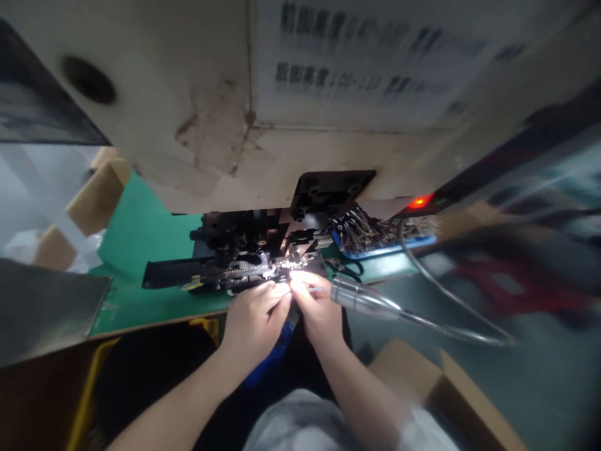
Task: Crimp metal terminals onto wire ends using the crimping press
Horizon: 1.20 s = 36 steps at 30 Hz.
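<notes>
Brace left hand (pixel 256 316) and right hand (pixel 322 316) side by side before black mechanism (pixel 213 232), with fingers pressed together; cannot tell any pinched part.

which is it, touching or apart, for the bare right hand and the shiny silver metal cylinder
Cannot tell: in the head view, the silver metal cylinder overlaps the bare right hand, but no contact or gap shows plainly.

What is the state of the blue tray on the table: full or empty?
Full, it appears: thin, wire-like pieces lie heaped above the rim of the blue tray.
</notes>
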Each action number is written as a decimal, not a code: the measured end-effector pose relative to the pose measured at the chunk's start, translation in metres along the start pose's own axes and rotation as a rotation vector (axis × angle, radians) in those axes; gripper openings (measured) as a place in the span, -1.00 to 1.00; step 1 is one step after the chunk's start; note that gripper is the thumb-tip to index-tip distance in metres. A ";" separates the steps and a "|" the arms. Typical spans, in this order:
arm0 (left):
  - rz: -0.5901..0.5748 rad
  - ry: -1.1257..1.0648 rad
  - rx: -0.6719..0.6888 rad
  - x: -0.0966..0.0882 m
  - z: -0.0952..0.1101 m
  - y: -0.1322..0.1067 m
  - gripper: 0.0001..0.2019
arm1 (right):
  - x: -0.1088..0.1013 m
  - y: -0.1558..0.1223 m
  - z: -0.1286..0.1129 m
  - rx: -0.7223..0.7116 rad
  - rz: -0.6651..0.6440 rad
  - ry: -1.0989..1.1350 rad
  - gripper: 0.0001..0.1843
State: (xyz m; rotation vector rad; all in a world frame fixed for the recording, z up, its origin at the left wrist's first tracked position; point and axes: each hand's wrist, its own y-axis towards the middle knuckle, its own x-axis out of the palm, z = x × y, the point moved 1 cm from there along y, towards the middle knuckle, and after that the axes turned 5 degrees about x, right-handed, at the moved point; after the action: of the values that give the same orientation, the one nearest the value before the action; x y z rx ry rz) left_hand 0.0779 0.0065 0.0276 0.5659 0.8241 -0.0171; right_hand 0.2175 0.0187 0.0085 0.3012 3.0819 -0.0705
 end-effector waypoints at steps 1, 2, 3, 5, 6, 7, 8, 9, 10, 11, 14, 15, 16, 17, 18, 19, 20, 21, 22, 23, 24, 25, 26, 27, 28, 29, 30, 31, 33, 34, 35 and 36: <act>0.015 0.015 0.019 0.000 0.001 0.000 -0.77 | -0.001 0.000 -0.002 -0.014 -0.020 -0.026 -0.78; 0.031 0.026 0.036 0.001 0.001 0.000 -0.77 | -0.002 0.001 -0.005 -0.028 -0.039 -0.047 -0.78; 0.049 0.033 0.053 0.001 0.001 0.000 -0.78 | -0.003 0.001 -0.007 -0.041 -0.053 -0.063 -0.77; 0.084 0.043 0.081 0.001 0.002 0.001 -0.80 | -0.004 0.001 -0.012 -0.051 -0.070 -0.081 -0.76; 0.099 0.046 0.092 0.000 0.002 0.001 -0.81 | -0.004 0.001 -0.014 -0.050 -0.075 -0.083 -0.76; 0.110 0.049 0.101 0.000 0.002 0.001 -0.81 | -0.004 0.001 -0.016 -0.047 -0.081 -0.082 -0.77; 0.114 0.051 0.107 0.000 0.002 0.002 -0.82 | -0.003 0.000 -0.017 -0.043 -0.085 -0.080 -0.77; 0.113 0.055 0.110 0.000 0.002 0.002 -0.82 | -0.003 0.000 -0.018 -0.039 -0.090 -0.074 -0.78; 0.113 0.056 0.112 0.000 0.002 0.002 -0.82 | -0.002 0.001 -0.019 -0.036 -0.093 -0.065 -0.79; 0.112 0.058 0.114 -0.001 0.002 0.002 -0.82 | -0.002 0.001 -0.020 -0.035 -0.095 -0.055 -0.79; 0.123 0.059 0.122 -0.001 0.001 0.003 -0.82 | 0.000 0.002 -0.020 -0.037 -0.100 -0.016 -0.79; 0.129 0.059 0.124 -0.001 0.000 0.003 -0.82 | 0.000 0.002 -0.020 -0.037 -0.103 -0.004 -0.79; 0.134 0.060 0.127 -0.001 0.000 0.004 -0.82 | 0.001 0.002 -0.020 -0.038 -0.105 0.008 -0.79; 0.137 0.062 0.129 -0.001 0.000 0.004 -0.82 | 0.001 0.003 -0.020 -0.039 -0.106 0.018 -0.78; 0.138 0.065 0.131 -0.001 -0.001 0.004 -0.82 | 0.001 0.003 -0.020 -0.041 -0.105 0.024 -0.78; 0.137 0.067 0.133 -0.001 -0.001 0.005 -0.82 | 0.002 0.003 -0.019 -0.044 -0.105 0.026 -0.78; 0.137 0.070 0.134 -0.001 -0.001 0.005 -0.82 | 0.002 0.004 -0.019 -0.049 -0.102 0.025 -0.78; 0.136 0.072 0.135 0.000 -0.001 0.005 -0.82 | 0.002 0.004 -0.018 -0.055 -0.098 0.021 -0.79; 0.134 0.073 0.135 0.000 -0.001 0.005 -0.82 | 0.002 0.004 -0.016 -0.061 -0.092 0.016 -0.79; 0.131 0.074 0.131 0.001 -0.002 0.005 -0.82 | 0.003 0.005 -0.015 -0.067 -0.086 0.010 -0.80; 0.126 0.075 0.127 0.001 -0.002 0.005 -0.81 | 0.003 0.005 -0.013 -0.074 -0.081 0.003 -0.81; 0.121 0.075 0.121 0.001 -0.002 0.005 -0.81 | 0.003 0.005 -0.011 -0.081 -0.077 -0.005 -0.82; 0.115 0.073 0.115 0.001 -0.002 0.004 -0.81 | 0.003 0.005 -0.009 -0.089 -0.072 -0.013 -0.83; 0.107 0.069 0.106 0.001 -0.002 0.004 -0.81 | 0.003 0.005 -0.007 -0.099 -0.066 -0.019 -0.83; 0.097 0.061 0.093 0.001 -0.002 0.003 -0.81 | 0.003 0.005 -0.006 -0.113 -0.058 -0.027 -0.83; 0.082 0.047 0.075 0.000 -0.001 0.003 -0.80 | 0.002 0.004 -0.005 -0.129 -0.047 -0.038 -0.84; 0.059 0.025 0.051 -0.001 -0.001 0.002 -0.80 | 0.001 0.004 -0.004 -0.148 -0.034 -0.053 -0.86; 0.025 -0.007 0.023 -0.002 -0.001 0.002 -0.80 | 0.000 0.003 -0.005 -0.168 -0.026 -0.072 -0.89; -0.067 -0.085 -0.036 -0.005 0.000 0.002 -0.80 | -0.003 0.002 -0.007 -0.200 -0.048 -0.114 -0.91; -0.120 -0.124 -0.062 -0.006 0.000 0.003 -0.80 | -0.004 0.001 -0.010 -0.207 -0.087 -0.137 -0.90; -0.167 -0.156 -0.085 -0.008 0.001 0.004 -0.80 | -0.005 0.001 -0.012 -0.204 -0.139 -0.160 -0.89; -0.207 -0.178 -0.106 -0.009 0.002 0.005 -0.80 | -0.005 0.001 -0.015 -0.196 -0.191 -0.185 -0.88</act>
State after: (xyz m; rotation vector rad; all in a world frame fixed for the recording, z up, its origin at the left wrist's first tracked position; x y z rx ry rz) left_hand 0.0739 0.0082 0.0374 0.3713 0.7019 -0.2092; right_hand 0.2219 0.0191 0.0240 -0.0087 2.8939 0.1852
